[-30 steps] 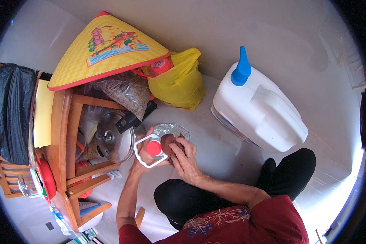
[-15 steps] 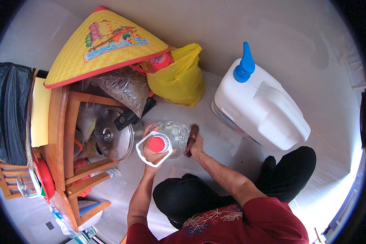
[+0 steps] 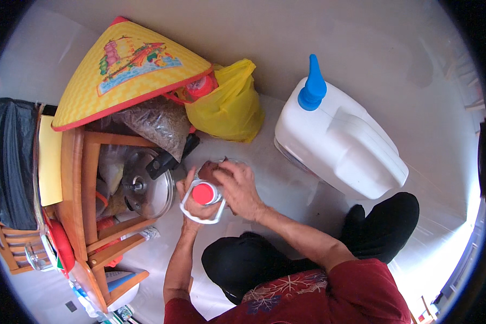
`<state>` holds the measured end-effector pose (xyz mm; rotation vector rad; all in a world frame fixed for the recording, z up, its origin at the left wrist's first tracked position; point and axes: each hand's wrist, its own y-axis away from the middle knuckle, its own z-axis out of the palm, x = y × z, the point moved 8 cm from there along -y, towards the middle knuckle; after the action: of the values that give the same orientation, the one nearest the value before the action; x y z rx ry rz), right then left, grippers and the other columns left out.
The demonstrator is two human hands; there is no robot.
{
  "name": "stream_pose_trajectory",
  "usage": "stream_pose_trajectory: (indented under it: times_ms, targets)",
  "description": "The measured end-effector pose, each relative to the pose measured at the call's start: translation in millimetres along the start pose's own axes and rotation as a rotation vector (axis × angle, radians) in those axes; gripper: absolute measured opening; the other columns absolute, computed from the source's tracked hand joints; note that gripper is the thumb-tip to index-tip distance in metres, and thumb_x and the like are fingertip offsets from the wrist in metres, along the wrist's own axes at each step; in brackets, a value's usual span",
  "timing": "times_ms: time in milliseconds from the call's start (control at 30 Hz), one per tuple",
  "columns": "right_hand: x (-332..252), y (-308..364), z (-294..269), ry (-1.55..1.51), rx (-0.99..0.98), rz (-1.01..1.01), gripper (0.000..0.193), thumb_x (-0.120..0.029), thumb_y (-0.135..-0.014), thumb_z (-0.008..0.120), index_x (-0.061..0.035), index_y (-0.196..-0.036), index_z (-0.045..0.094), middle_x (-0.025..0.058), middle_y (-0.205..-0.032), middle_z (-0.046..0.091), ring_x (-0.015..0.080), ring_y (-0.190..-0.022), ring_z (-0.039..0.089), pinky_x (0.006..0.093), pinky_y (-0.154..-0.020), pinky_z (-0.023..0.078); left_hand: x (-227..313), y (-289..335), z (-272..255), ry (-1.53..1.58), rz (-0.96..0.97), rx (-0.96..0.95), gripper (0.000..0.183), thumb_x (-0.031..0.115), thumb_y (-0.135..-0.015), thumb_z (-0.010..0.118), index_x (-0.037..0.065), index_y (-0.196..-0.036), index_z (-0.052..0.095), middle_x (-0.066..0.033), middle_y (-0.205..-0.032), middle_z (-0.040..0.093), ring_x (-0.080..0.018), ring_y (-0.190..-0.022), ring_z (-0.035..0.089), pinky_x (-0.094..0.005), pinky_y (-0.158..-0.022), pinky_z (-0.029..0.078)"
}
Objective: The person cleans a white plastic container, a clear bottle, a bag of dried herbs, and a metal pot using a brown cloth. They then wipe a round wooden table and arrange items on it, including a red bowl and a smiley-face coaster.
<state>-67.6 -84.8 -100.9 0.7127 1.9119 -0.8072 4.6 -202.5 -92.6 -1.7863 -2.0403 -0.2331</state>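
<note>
your left hand was curled in a grip, thumb pointing up and away from you, with the left forearm rising steeply behind it. your right hand was just beside it, back upward and fingers bent, while the right forearm slanted in from a bent elbow, over your folded legs.

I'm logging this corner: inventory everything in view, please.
Bottle: 1, clear, red-capped, centre
Cloth: 1, brown, at bottle
Jug: 1, white, blue-pumped, right
Hat: 1, yellow, red-rimmed, upper left
Yellow bag: 1, yellow, beside hat
Clear bag: 1, brown-filled, below hat
Lid: 1, clear, left of bottle
Black bag: 1, black, far left
Frame: 1, brown, left
Chair: 1, brown, lower left
Other items: several, mixed, mostly left, unclear
Left hand: 1, bare, holding bottle
Right hand: 1, bare, holding cloth
Legs: 2, black-trousered, lower half
</note>
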Motion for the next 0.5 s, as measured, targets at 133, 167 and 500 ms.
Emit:
stream_pose_trajectory:
  times_ms: [133,167,500]
  targets:
    - [57,-3,15,-0.124,0.217,0.251,0.035,-0.018,-0.088,0.052,-0.0058,-0.121,0.055,0.0199,-0.120,0.047,0.0387,-0.110,0.043,0.0463,-0.099,0.033,-10,3,7,0.173,-0.014,0.145,0.086,0.042,-0.044,0.085,0.006,-0.116,0.054,-0.0151,-0.123,0.046,-0.0367,-0.115,0.044,-0.0442,-0.092,0.038]
    - [75,0,19,-0.174,0.297,0.339,0.035,-0.019,-0.089,0.051,-0.0063,-0.122,0.054,0.0209,-0.116,0.049,0.0393,-0.107,0.045,0.0468,-0.098,0.033,-14,3,10,0.242,0.011,0.177,0.086,0.042,-0.044,0.085,0.006,-0.116,0.053,-0.0159,-0.126,0.044,-0.0367,-0.116,0.044,-0.0444,-0.094,0.038]
    - [123,123,107,-1.168,0.496,1.530,0.052,-0.043,-0.098,0.033,-0.0020,-0.125,0.052,0.0180,-0.114,0.057,0.0321,-0.101,0.057,0.0452,-0.081,0.047,-9,26,23,0.294,-0.205,0.476,0.080,0.020,-0.054,0.079,-0.001,-0.123,0.044,-0.0213,-0.126,0.043,-0.0385,-0.118,0.042,-0.0468,-0.101,0.033]
